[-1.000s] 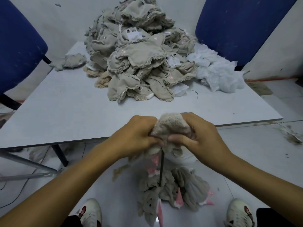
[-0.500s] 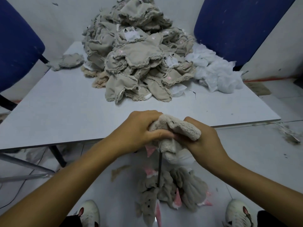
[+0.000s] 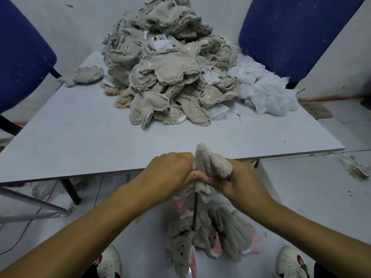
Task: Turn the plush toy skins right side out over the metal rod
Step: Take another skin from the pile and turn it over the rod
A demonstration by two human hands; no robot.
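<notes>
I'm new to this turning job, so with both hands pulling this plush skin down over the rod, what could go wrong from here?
1. The metal rod tip is hidden inside the plush skin; hard pulling could poke through the fabric.
2. The left hand and right hand grip close to the rod, so a slip might jab a palm.

Single head-worn wide-angle camera, facing forward and down: hands [image 3: 202,175] close below, table [image 3: 80,137] ahead, floor [image 3: 311,197] underneath.
</notes>
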